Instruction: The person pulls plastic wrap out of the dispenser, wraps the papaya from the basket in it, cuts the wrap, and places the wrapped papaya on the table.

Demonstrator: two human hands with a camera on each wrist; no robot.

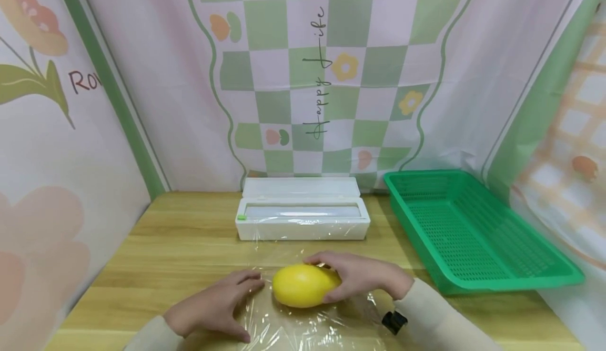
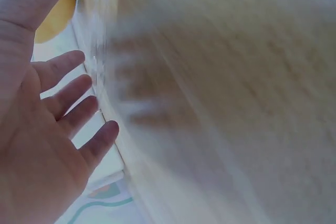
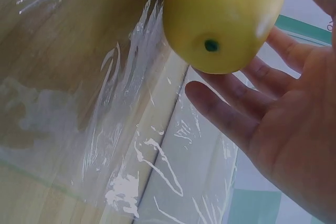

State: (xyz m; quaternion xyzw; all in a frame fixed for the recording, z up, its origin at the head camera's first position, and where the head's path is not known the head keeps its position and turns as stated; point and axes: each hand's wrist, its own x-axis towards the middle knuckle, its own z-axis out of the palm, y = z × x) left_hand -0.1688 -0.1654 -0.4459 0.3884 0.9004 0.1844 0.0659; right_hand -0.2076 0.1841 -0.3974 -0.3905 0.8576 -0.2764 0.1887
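A smooth yellow oval fruit, with a small dark green spot at one end, lies over a sheet of clear cling film on the table. My right hand grips its right end, thumb on the near side and fingers on the far side. To the left of the fruit, my left hand is held apart from it, fingers spread and bent over the film's left edge. The film runs back to a white cling film dispenser, whose lid is raised.
A green perforated plastic basket stands on the right of the wooden table. Behind the dispenser hangs a checked, flowered cloth. A black clip-like piece is at my right sleeve.
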